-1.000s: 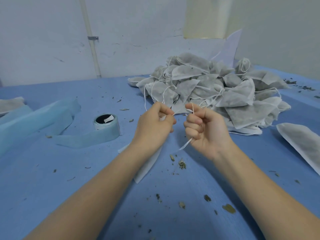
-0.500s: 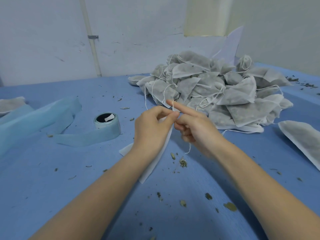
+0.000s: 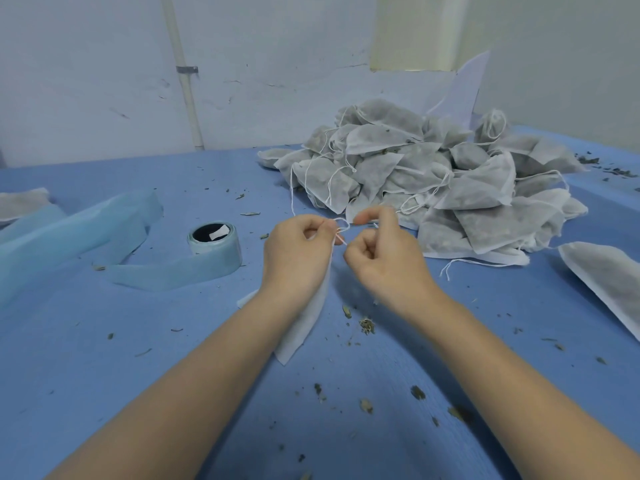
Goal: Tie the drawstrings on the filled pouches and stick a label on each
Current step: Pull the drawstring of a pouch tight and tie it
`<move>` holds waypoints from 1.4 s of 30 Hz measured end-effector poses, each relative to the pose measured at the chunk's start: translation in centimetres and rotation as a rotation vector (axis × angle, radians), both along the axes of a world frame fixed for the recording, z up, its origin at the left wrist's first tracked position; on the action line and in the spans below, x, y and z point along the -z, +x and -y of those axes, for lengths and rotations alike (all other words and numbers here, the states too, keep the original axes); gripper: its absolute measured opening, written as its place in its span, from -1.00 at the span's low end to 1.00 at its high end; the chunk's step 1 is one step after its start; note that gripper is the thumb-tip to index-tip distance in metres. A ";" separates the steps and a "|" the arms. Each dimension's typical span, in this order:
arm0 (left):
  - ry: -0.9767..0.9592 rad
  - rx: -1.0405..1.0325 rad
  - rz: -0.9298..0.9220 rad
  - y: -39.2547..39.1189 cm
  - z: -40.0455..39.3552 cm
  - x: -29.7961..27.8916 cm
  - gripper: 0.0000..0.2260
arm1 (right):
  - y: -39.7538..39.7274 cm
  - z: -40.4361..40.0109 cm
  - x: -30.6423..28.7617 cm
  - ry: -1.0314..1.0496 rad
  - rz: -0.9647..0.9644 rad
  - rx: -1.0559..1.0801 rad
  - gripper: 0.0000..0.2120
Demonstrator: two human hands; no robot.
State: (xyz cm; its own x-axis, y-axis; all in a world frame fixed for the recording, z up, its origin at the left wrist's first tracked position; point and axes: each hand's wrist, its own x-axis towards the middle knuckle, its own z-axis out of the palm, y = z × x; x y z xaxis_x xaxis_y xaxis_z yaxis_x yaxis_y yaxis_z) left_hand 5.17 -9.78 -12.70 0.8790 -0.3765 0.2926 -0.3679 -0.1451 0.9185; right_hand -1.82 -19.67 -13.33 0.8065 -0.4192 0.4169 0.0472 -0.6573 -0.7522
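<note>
A white filled pouch (image 3: 306, 323) hangs down from my left hand (image 3: 298, 254) towards the blue table, mostly hidden behind that hand and forearm. Its white drawstring (image 3: 341, 227) forms a small loop between my two hands. My left hand pinches the string at the pouch's neck. My right hand (image 3: 384, 258) has its fingers curled and pinches the string's other side, close beside the left hand. A roll of pale blue label tape (image 3: 214, 241) stands to the left, with a strip trailing from it.
A big heap of grey filled pouches (image 3: 433, 181) with loose strings lies behind my hands. One more pouch (image 3: 609, 275) lies at the right edge. Pale blue tape backing (image 3: 69, 233) sprawls at left. Herb crumbs (image 3: 367, 325) dot the blue table (image 3: 173, 358).
My right index finger, pointing out straight half a second ago, has curled back in. The drawstring now shows as a small loop between my hands, which have stayed close together.
</note>
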 end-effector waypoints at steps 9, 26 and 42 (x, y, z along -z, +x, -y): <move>-0.218 0.165 -0.240 0.4 -0.3 -0.2 -0.79 | -0.2 1.6 -0.4 0.517 -0.106 -0.059 -0.90; 0.177 -0.038 0.305 -1.1 0.2 0.3 -0.85 | -0.3 1.1 -0.4 0.764 0.033 -0.021 -0.94; 0.020 0.055 0.242 -1.7 0.4 0.6 -0.89 | -0.5 0.4 -1.2 1.427 0.006 -0.311 -0.90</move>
State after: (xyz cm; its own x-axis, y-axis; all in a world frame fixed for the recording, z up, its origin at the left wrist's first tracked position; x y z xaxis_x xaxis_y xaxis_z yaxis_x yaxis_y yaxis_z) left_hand 3.45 -10.17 -13.26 0.7622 -0.4298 0.4841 -0.5847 -0.1362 0.7997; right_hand -2.35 -20.11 -12.08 0.9396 -0.2839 -0.1913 0.0508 0.6682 -0.7422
